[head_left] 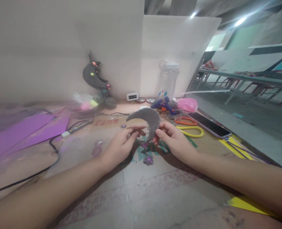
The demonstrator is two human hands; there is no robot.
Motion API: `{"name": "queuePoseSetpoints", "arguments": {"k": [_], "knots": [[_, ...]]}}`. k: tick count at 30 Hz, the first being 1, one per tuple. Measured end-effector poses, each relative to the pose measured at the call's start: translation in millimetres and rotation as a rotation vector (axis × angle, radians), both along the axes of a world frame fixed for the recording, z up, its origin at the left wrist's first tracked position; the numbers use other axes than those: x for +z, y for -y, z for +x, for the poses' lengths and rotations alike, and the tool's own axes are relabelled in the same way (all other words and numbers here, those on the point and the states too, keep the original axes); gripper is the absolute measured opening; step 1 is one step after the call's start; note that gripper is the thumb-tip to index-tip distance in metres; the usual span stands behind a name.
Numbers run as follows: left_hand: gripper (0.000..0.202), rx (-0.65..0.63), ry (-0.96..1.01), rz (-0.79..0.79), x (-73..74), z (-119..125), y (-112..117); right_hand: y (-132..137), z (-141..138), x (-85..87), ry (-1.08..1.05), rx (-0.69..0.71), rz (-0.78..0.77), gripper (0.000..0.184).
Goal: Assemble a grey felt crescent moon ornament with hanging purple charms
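A grey, yarn-wrapped crescent moon ornament (152, 119) is held up above the work surface, its upper tip pointing left. My right hand (175, 138) pinches its lower right side between thumb and fingers. Close to the inner curve, my left hand (124, 143) has its thumb and fingers drawn together; what lies between them, if anything, is hidden. Below the crescent hangs a small flower-shaped charm (148, 159) with a purple centre, under a purple bead-like piece (144, 145).
Scissors with a yellow handle (193, 131), a phone (210, 124) and a blue glue gun (164, 105) lie at right. Behind stand a clear bottle (169, 78) and a small clock (132, 96). Purple sheets (19, 130) and a black cable (24, 182) lie left. A decorated dark crescent (90, 76) stands behind.
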State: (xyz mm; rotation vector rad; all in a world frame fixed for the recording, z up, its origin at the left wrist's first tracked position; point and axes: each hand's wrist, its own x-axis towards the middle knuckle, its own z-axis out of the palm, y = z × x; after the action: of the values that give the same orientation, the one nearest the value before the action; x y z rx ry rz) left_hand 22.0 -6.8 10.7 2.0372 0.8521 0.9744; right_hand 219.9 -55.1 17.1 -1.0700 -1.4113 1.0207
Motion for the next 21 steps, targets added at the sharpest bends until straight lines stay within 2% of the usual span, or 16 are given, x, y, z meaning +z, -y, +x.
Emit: {"name": "queuePoseSetpoints", "arguments": {"k": [5, 12, 21], "knots": [[0.031, 0.016, 0.014, -0.009, -3.8, 0.7, -2.7, -0.3, -0.2, -0.3, -0.012, 0.006, -0.022, 0.029], [0.032, -0.026, 0.077, -0.078, 2.1, 1.8, 2.3, -0.5, -0.2, 0.1, -0.008, 0.010, -0.024, 0.029], [0.029, -0.057, 0.037, -0.018, -0.1, 0.9, -0.6, -1.4, -0.1, -1.4, -0.019, 0.025, -0.013, 0.029]]}}
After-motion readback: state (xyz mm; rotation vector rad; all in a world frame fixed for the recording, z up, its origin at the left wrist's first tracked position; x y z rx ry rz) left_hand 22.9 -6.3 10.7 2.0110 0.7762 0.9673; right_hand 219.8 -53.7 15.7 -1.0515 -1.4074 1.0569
